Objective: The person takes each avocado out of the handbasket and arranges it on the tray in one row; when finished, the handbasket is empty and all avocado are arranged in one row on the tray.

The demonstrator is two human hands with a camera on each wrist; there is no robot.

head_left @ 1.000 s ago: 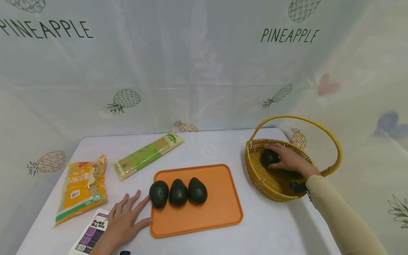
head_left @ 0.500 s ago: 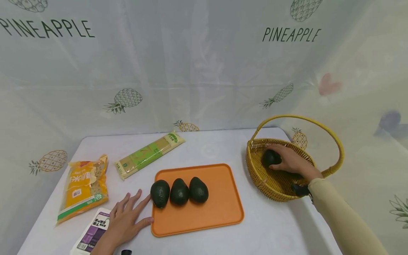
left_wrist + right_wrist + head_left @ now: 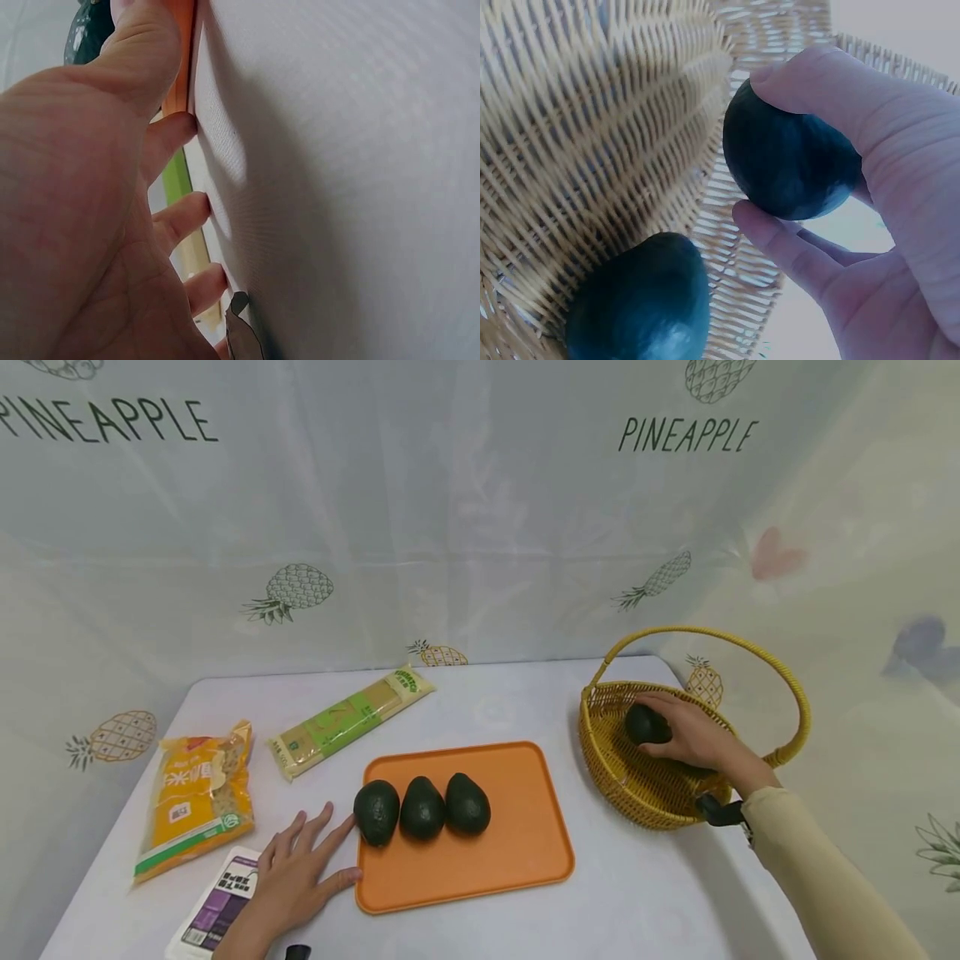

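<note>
My right hand holds a dark green avocado between thumb and fingers, inside the yellow wicker basket. A second avocado lies lower in the basket in the right wrist view; in the head view my hand mostly covers it. On the orange tray stand three avocados in a row along its left half. My left hand rests with spread fingers at the tray's left edge, its index fingertip close by the leftmost avocado and its thumb at the rim.
Left of the tray lie a yellow-orange food bag and, behind it, a long green-and-tan packet. A white and purple package is partly under my left hand. The basket's tall handle arches over its right side. A printed curtain backs the table.
My right hand has shifted slightly up and to the right with the avocado in its grip, still within the basket. My left hand has stayed in place.
</note>
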